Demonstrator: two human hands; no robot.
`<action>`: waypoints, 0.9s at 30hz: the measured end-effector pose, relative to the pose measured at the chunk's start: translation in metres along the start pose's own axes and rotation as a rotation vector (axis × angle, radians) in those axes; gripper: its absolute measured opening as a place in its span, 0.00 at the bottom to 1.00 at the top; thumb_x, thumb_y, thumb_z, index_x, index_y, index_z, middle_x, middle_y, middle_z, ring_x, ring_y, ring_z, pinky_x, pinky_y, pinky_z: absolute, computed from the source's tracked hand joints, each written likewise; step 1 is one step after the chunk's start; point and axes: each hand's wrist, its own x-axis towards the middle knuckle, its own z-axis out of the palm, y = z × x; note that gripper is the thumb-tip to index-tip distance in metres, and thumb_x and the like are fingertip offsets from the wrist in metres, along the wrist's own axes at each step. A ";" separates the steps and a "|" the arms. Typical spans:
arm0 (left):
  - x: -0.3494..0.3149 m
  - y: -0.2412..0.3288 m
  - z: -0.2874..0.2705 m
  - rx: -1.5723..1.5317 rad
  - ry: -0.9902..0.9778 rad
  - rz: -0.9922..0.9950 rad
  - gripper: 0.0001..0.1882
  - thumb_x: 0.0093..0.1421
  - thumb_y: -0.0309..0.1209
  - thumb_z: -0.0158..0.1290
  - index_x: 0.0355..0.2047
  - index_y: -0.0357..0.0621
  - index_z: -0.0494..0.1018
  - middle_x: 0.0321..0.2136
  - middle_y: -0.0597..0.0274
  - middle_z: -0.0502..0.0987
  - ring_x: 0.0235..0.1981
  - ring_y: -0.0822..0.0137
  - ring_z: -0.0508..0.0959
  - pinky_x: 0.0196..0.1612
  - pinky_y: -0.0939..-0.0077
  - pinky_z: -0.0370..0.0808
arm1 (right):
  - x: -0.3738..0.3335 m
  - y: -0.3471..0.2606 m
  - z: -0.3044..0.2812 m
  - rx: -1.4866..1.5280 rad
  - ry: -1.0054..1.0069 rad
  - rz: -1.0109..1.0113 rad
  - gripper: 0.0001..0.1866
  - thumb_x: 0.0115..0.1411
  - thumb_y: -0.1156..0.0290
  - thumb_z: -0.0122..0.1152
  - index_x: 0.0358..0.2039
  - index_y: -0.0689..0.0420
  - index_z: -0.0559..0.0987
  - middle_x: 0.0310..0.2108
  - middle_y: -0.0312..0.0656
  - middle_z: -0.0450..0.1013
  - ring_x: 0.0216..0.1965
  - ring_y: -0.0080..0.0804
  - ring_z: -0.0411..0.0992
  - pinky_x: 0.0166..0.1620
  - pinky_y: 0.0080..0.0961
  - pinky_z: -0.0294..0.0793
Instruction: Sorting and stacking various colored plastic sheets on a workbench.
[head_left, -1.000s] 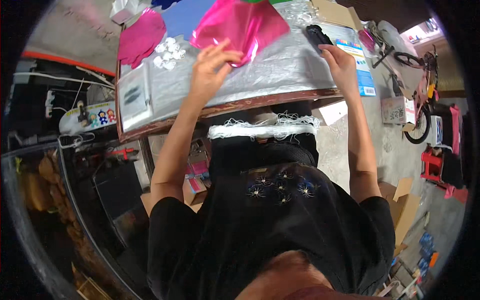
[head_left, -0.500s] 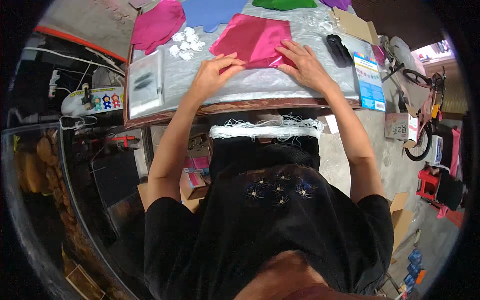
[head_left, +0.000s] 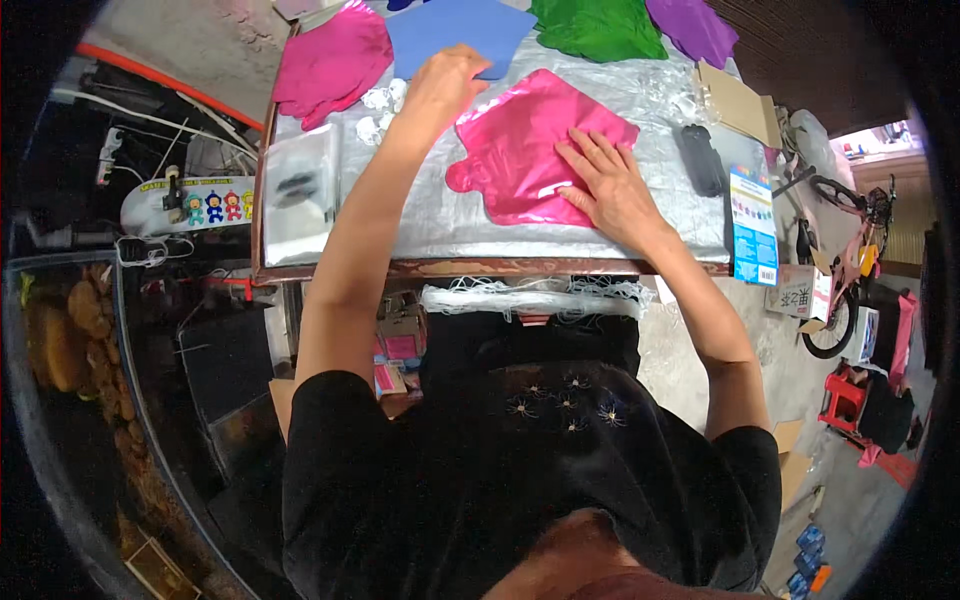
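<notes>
A flat, shiny pink foil balloon (head_left: 530, 155) with a rounded tab at its left corner lies uninflated on the table in front of me. My right hand (head_left: 612, 190) rests open on its right side, fingers spread. My left hand (head_left: 440, 95) is raised past the balloon's far left edge, over the near edge of a flat blue foil piece (head_left: 455, 35). Its fingers are loosely bent, with a gap to the thumb and nothing seen between them. Beside the left wrist lie several small coils of white string (head_left: 372, 128), partly hidden by the arm.
The table has a silvery sheet (head_left: 430, 235) on it. Around it lie pink foil pieces (head_left: 335, 60), green foil (head_left: 600, 25), purple foil (head_left: 693, 30), a clear plastic sleeve (head_left: 300, 205), a black object (head_left: 703, 160), a blue package (head_left: 754, 225) and cardboard (head_left: 740, 105). White strings (head_left: 530, 298) lie across my lap.
My left hand has left the pink foil balloon and moved up and away toward the blue piece. The balloon now lies spread out and turned, its tab showing; my right hand stays on it.
</notes>
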 end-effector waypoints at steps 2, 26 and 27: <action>0.012 -0.010 0.012 0.126 -0.064 0.034 0.12 0.59 0.28 0.60 0.44 0.41 0.82 0.45 0.50 0.82 0.42 0.49 0.82 0.46 0.61 0.79 | -0.001 -0.002 -0.004 0.015 -0.030 0.030 0.34 0.65 0.53 0.61 0.68 0.51 0.66 0.70 0.48 0.59 0.70 0.50 0.56 0.70 0.50 0.54; 0.015 -0.047 0.041 -0.633 0.086 -0.681 0.13 0.54 0.32 0.70 0.36 0.37 0.85 0.32 0.64 0.85 0.33 0.78 0.79 0.39 0.82 0.75 | 0.159 0.032 0.030 0.093 0.246 -0.122 0.24 0.66 0.75 0.53 0.63 0.53 0.72 0.65 0.48 0.67 0.67 0.50 0.63 0.66 0.44 0.61; 0.014 -0.047 0.041 -0.634 0.092 -0.687 0.13 0.54 0.32 0.70 0.36 0.37 0.85 0.32 0.64 0.85 0.33 0.78 0.79 0.39 0.82 0.75 | 0.159 0.030 0.033 0.046 0.248 -0.120 0.24 0.65 0.75 0.53 0.63 0.52 0.72 0.66 0.48 0.65 0.67 0.50 0.62 0.66 0.45 0.61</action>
